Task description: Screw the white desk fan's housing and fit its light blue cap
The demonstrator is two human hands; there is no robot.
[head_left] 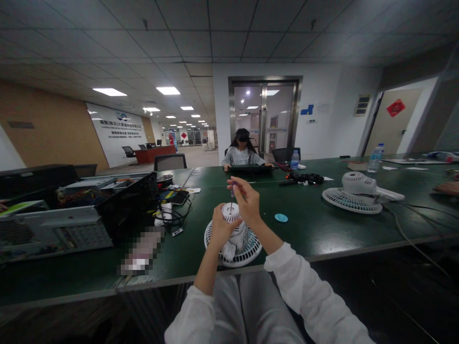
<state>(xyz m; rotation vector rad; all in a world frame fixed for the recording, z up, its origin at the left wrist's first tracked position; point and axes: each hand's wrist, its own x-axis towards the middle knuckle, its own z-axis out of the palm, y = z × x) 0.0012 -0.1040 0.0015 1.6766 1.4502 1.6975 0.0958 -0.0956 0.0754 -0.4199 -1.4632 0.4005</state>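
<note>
A white fan lies grille-down on the green table near its front edge, its round motor housing facing up. My left hand is wrapped around the side of that housing. Above it, my right hand pinches the handle of a screwdriver, which stands nearly upright. The thin shaft points down into the top of the housing; its tip is too small to make out. To the right of the fan lies a small round blue disc.
An opened computer case stands at the left, with cables beside it. Another white fan sits at the right, its cord trailing over the table edge. Across the table a person holds a dark panel. Two bottles, one nearer, stand behind.
</note>
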